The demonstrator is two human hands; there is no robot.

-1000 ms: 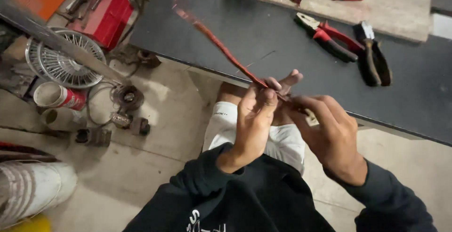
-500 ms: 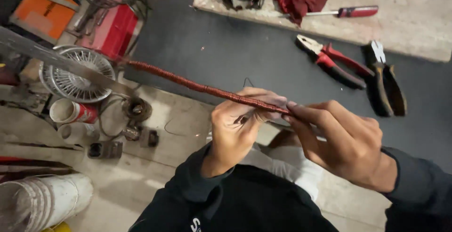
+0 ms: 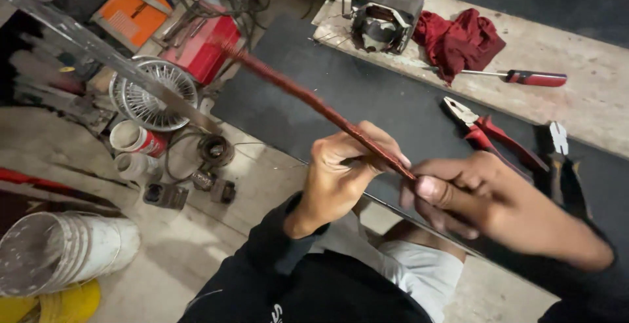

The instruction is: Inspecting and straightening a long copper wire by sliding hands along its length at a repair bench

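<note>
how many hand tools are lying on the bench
3: a screwdriver by the red cloth, red pliers on the dark mat, and black pliers right of them. Others may be hidden.

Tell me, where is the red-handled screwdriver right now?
In the head view the red-handled screwdriver lies at upper right on the pale wooden board, its tip beside the crumpled red cloth, and beyond the red-handled pliers on the dark mat.

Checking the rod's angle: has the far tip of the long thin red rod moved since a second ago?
Yes. The long thin red rod now has its tip over the red box on the floor, past the dark mat's left edge; earlier it lay over the mat.
</note>
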